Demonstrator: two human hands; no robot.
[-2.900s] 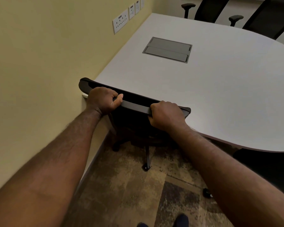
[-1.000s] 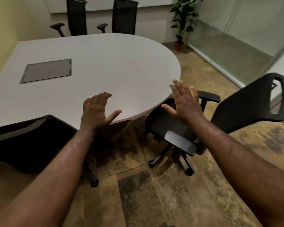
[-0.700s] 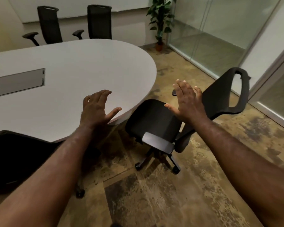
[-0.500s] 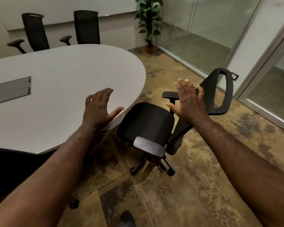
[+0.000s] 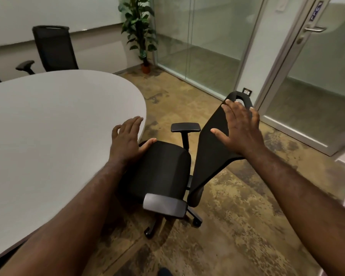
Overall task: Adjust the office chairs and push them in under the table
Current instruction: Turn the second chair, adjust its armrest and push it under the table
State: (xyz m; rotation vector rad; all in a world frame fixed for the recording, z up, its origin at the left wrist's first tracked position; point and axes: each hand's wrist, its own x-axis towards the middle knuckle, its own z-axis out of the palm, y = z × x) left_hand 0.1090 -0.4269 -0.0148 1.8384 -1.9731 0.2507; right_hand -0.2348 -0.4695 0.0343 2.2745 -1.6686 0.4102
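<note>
A black office chair (image 5: pixel 163 172) stands pulled out at the rounded end of the white table (image 5: pixel 48 126), turned sideways with its seat partly beside the table edge. Its backrest (image 5: pixel 211 140) leans away to the right. My right hand (image 5: pixel 239 128) is spread open in front of the top of that backrest, and I cannot tell if it touches. My left hand (image 5: pixel 127 140) hovers open over the table edge and the seat's near corner, holding nothing.
Another black chair (image 5: pixel 54 50) stands at the far side of the table by the wall. A potted plant (image 5: pixel 139 30) is in the corner. Glass partitions and a glass door (image 5: pixel 317 80) line the right side. Mottled brown floor surrounds the chair.
I let go of the first chair's back by the yellow wall and turned right. Both open hands have since closed in on the second chair, the right one reaching its backrest.
</note>
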